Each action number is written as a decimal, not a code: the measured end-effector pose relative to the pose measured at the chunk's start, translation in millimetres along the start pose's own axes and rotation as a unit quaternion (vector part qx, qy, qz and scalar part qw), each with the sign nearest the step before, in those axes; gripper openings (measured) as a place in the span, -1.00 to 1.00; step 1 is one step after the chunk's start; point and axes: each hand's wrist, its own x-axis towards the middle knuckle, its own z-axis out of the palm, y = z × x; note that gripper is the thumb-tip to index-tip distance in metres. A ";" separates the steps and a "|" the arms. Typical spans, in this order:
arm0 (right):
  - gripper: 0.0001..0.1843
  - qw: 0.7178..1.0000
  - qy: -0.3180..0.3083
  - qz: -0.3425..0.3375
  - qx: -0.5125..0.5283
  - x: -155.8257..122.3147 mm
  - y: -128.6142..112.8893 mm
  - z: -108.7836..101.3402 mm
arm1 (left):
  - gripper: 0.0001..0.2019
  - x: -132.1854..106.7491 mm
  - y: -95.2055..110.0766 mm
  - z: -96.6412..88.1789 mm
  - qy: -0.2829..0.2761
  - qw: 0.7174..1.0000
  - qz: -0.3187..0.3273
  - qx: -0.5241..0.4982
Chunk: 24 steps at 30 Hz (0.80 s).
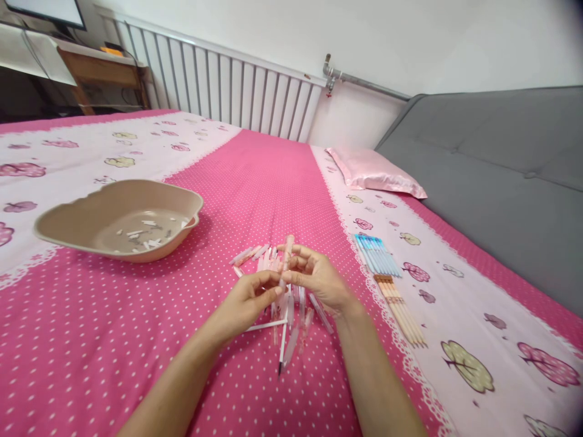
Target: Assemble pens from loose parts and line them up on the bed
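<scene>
My left hand [248, 298] and my right hand [314, 276] meet over a loose pile of pink pens [285, 315] on the pink dotted bedspread. Both pinch one pale pink pen [286, 249] that stands nearly upright between the fingertips. A thin white refill [264, 326] lies under my left hand. More pink pens [255, 254] lie just beyond the hands.
A beige shallow basin [59, 229] with small white bits inside sits at the left. To the right lie a row of blue pens [378, 255] and a row of orange pens [401, 309]. A pink pillow [373, 173] and a grey headboard [501, 182] are further right.
</scene>
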 end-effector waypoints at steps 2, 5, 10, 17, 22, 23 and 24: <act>-0.40 1.000 0.007 0.000 -0.006 0.0 0.7 1.1 | -0.75 -0.4 1.0 0.2 -0.001 1.000 0.005 0.002; -0.39 1.000 0.004 -0.004 -0.010 -0.6 -1.2 3.0 | -0.75 -0.8 3.5 0.6 0.001 1.000 0.005 -0.004; -0.50 0.999 -0.036 -0.012 0.031 -3.4 -7.7 3.6 | -0.77 -0.8 5.0 0.2 -0.003 1.000 0.000 -0.021; -0.48 0.998 -0.050 0.000 0.026 -2.6 -4.9 1.6 | -0.74 -1.1 3.5 -0.3 -0.007 1.000 -0.005 -0.024; -0.44 1.000 -0.010 -0.001 0.005 -1.1 -3.0 1.6 | -0.74 -0.9 1.7 0.1 0.000 1.000 -0.007 -0.014; -0.44 1.000 -0.001 -0.002 -0.001 -0.9 -2.6 1.6 | -0.74 -0.7 1.1 0.1 0.004 1.000 -0.006 -0.010; -0.43 1.000 0.008 -0.004 -0.008 -0.8 -2.3 1.7 | -0.74 -0.6 0.7 0.2 0.006 1.000 -0.006 -0.006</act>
